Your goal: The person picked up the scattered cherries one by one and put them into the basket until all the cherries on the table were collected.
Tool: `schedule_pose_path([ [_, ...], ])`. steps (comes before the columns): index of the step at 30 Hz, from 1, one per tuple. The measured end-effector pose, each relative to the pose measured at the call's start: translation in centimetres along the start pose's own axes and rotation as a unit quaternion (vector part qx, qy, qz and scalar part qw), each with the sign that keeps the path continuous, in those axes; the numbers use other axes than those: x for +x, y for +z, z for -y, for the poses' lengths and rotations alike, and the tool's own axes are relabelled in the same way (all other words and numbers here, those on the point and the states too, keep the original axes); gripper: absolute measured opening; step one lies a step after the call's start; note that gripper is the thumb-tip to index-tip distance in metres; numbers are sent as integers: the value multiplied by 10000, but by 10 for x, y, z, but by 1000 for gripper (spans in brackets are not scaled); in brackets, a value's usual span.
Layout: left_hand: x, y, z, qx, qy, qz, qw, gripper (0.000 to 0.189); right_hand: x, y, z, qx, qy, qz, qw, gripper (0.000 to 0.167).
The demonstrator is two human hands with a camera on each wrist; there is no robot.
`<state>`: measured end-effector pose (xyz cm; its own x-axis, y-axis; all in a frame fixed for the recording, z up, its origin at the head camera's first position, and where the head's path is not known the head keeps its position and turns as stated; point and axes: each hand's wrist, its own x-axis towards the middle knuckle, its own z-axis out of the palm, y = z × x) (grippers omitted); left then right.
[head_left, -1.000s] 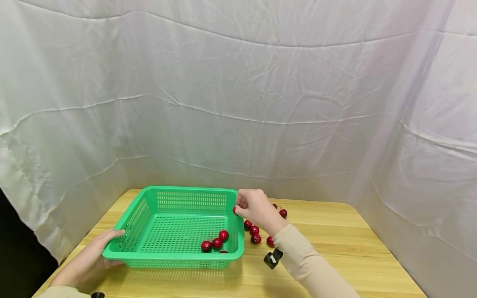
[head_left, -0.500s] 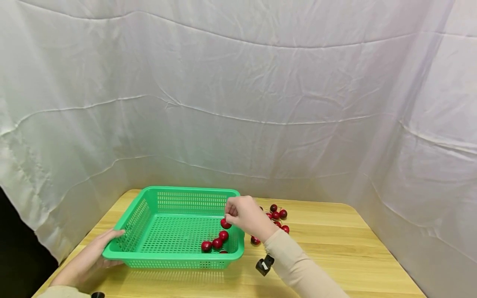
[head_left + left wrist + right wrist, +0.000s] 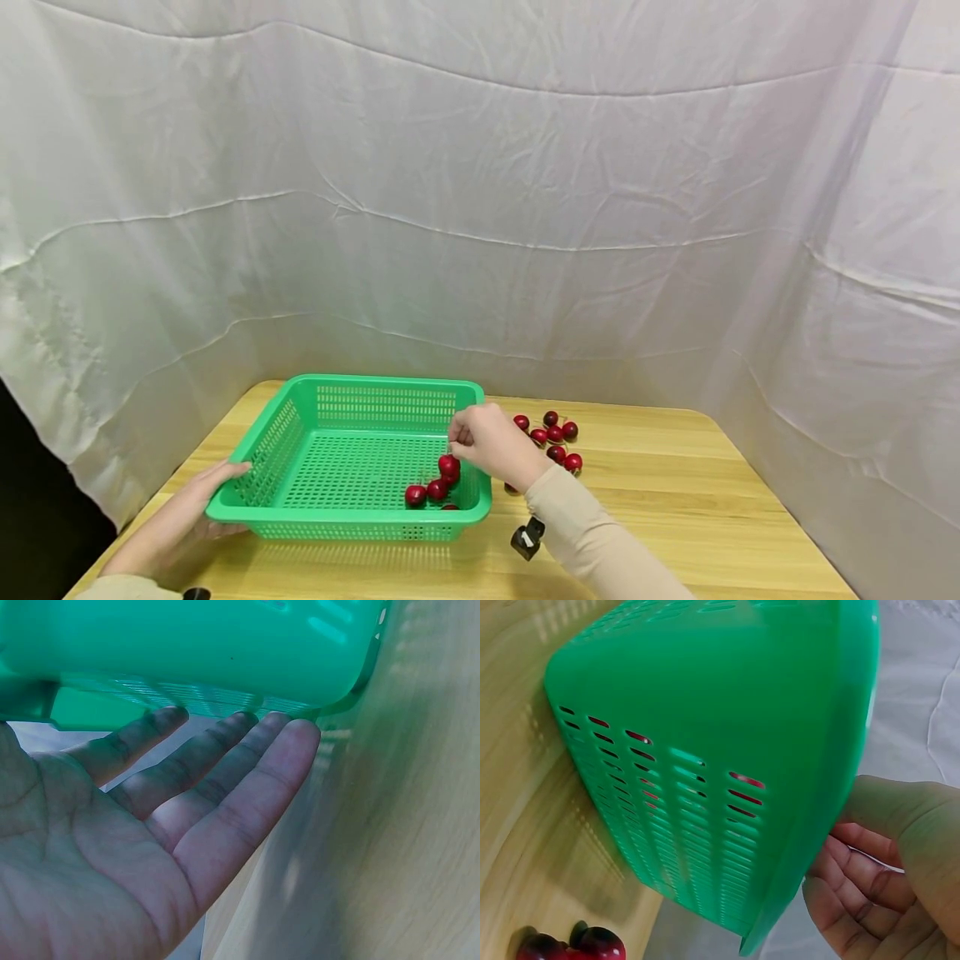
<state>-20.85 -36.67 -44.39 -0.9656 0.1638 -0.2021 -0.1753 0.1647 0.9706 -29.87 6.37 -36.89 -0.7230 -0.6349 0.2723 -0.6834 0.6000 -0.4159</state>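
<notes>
A green plastic basket [image 3: 352, 515] stands on the table, with several red cherries [image 3: 416, 496] in its near right corner. My left hand [image 3: 183, 508] holds the basket's left side near the front corner. Its thumb lies over the rim, and its fingers [image 3: 247, 802] reach straight against the outer wall. Over the right rim, my right hand [image 3: 495, 442] reaches into the basket with bent fingers, pinching what seems to be a stem. A cherry [image 3: 448, 465] hangs just below the fingertips, close above the others. In the right wrist view the basket wall hides the fingertips and that cherry.
More cherries [image 3: 555, 433], several with stems, lie on the wooden table [image 3: 675, 500] right of the basket, partly behind my right hand. White cloth [image 3: 480, 208] hangs around the back and sides. A small black device [image 3: 527, 537] is at my right wrist.
My right hand has carried the cherry leftward over the basket's right rim and then lowered it towards the cherries inside. My left hand and the basket have stayed put.
</notes>
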Motion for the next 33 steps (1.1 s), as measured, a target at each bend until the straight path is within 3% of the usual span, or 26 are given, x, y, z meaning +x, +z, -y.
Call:
schedule_pose_path([
  [17,1,-3,3,-24,87,74,9999,71,-2,1,-1,-73,11,137,9999,12],
  [33,0,-4,3,-2,137,164,9998,69,-8,-18,-28,-190,251,-235,9992,11],
])
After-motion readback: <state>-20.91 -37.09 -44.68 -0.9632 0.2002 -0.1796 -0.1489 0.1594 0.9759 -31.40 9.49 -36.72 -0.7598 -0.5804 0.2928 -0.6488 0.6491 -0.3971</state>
